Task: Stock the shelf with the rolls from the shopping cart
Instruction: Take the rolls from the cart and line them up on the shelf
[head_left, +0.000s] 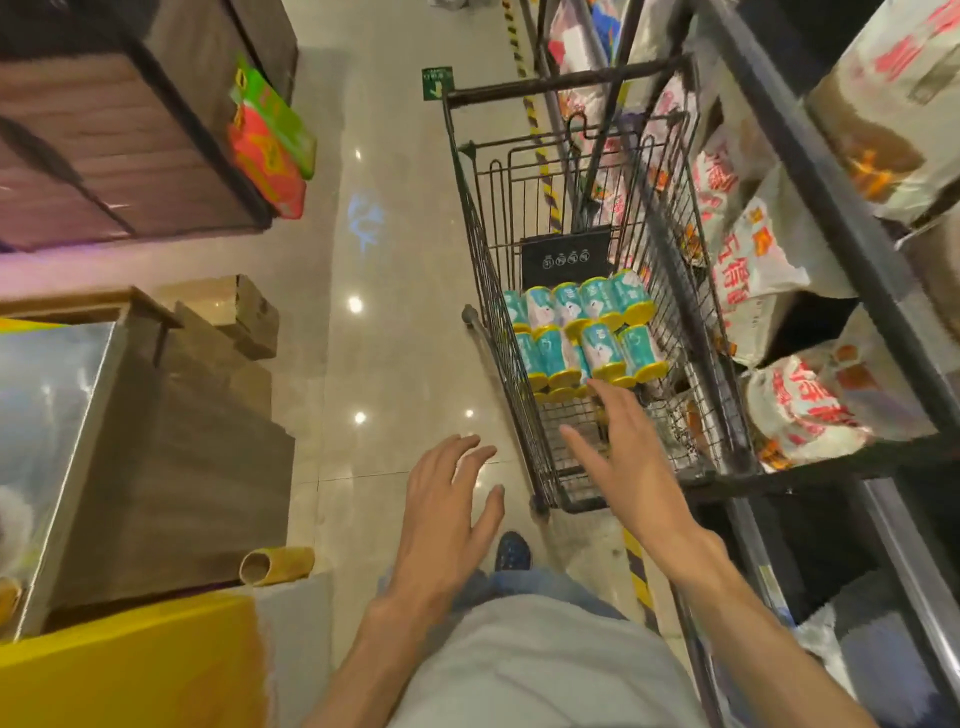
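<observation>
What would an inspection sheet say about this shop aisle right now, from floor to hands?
Surface: glossy tiled floor, with striped tape.
Job's things: teal rolls with yellow ends lie stacked in the shopping cart; shelf at right holds white printed packs.
Clutter: cardboard tube and boxes at left.
Hands: left hand open over the floor; right hand open, reaching into the cart near the rolls.
Cables: nothing seen.
Surroundings: wooden shelving at left, blurred.

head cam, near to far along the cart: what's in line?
right hand → teal rolls with yellow ends → black sign panel → cart handle bar
</observation>
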